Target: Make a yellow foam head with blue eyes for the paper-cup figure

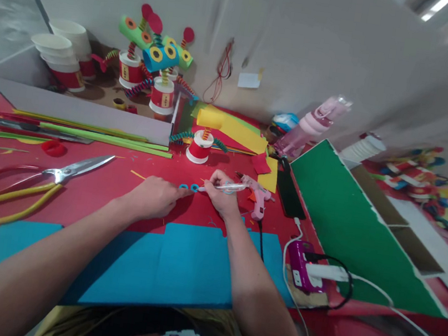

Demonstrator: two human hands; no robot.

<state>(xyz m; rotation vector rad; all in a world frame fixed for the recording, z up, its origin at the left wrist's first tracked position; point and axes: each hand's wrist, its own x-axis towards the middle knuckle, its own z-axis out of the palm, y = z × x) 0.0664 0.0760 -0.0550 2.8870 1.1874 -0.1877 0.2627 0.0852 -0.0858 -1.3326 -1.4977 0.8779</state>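
Observation:
My right hand (pixel 222 196) is closed round a pen (pixel 234 187) with a clear barrel, its tip down at a small blue paper ring (pixel 194 188). A second blue ring (pixel 183 186) lies just left of it. My left hand (pixel 155 198) rests on the red tabletop with the index finger stretched out to the rings; its other fingers look curled and partly hidden. Behind the rings stands a red and white paper cup figure (pixel 200 148) with spiral paper arms and a yellow paper tube (pixel 210 118) on top.
Large scissors (pixel 58 174) lie open at the left, near green paper strips (pixel 106 138). A pink glue gun (pixel 259 196) and a phone (pixel 291 192) are at the right, by a purple power socket (pixel 305 267). Finished cup figures (pixel 162 94) stand in a box (pixel 89 108). Blue sheets (pixel 188 264) cover the front edge.

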